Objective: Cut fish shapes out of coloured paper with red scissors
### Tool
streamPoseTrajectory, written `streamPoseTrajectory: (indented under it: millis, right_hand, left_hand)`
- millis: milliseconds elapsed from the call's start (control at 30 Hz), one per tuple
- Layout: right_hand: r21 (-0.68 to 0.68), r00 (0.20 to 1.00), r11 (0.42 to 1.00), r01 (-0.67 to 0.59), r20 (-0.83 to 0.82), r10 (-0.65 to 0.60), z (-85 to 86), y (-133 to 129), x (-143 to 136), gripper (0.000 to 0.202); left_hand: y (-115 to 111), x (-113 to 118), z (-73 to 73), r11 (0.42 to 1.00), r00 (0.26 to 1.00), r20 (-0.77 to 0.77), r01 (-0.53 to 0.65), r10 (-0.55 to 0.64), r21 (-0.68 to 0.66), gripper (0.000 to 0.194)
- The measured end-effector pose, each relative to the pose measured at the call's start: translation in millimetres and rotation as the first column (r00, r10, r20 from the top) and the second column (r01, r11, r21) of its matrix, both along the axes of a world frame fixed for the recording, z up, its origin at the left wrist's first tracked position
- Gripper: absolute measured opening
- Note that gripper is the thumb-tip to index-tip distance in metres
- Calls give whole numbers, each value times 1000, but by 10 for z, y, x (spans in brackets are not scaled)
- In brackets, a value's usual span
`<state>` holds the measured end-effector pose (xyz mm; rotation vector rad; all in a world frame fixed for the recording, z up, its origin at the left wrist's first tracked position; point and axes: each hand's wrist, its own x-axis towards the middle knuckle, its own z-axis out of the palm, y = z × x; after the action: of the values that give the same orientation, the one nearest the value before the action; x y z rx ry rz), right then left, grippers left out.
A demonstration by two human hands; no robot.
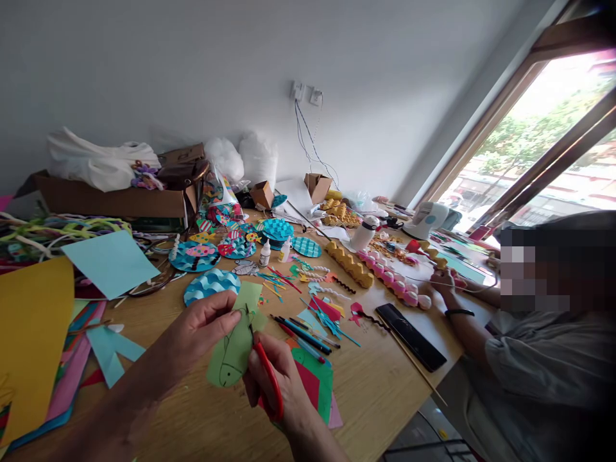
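Observation:
My left hand (209,321) pinches the upper left part of a light green sheet of paper (224,370). A fish outline is drawn on it in dark line. In my right hand (279,369) is a pair of scissors (270,378) with red handles, its dark blades at the right edge of the paper near the drawing. Both hands are above the wooden table. Just right of them lie several pens and pencils (308,335) and a stack of coloured paper (317,375). A blue wavy paper disc (209,287) is behind my left hand.
Blue paper (110,260) and yellow paper (38,340) are at the left. Two small glue bottles (264,254) stand mid-table. A phone (411,337) and a thin wooden stick (418,366) lie near the right edge. Another person (543,372) sits at the right, hands at a pink-and-white strip (394,282).

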<state>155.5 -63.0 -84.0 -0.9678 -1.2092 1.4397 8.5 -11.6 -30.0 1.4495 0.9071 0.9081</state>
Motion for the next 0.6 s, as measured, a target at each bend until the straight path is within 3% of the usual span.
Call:
streamPoseTrajectory:
  millis: [233, 400, 600]
  right_hand:
    - [22, 1000, 1000, 9, 28, -9, 15, -3, 13, 59]
    - [38, 1000, 999, 10, 22, -10, -12, -4, 9, 58]
    - [47, 1000, 999, 5, 27, -6, -2, 2, 12, 59]
  left_hand:
    - [23, -1, -67, 1000, 1000, -27, 1, -1, 20, 23]
    - [19, 0, -46, 998, 998, -53, -30, 33, 59, 24]
    - [27, 5, -14, 999, 998, -54, 26, -23, 41, 24]
